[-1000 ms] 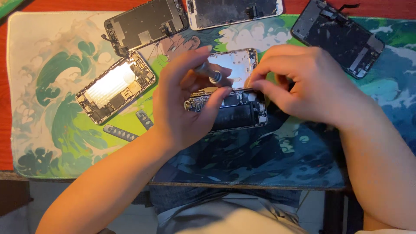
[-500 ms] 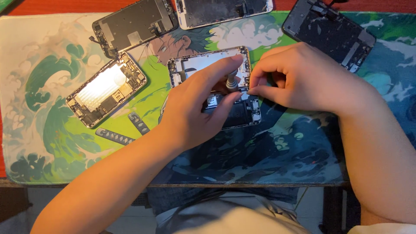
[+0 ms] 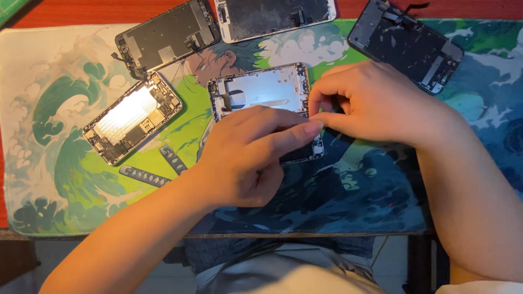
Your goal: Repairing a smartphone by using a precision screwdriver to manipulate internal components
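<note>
two hands meet over an opened phone shell (image 3: 261,90) at the mat's (image 3: 32,71) middle: left hand (image 3: 248,155) rests half-curled on it, right hand (image 3: 370,103) pinches its right edge.

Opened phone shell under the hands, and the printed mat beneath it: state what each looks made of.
Opened phone shell: apparently metal, pale silver, matt to satin; its flat inner plate throws back a soft bright glare. The left hand lies over its lower half; the right hand pinches at its right edge.

Printed mat: probably cloth-topped rubber; a dull, glare-free print and thin soft edge suggest so.
</note>
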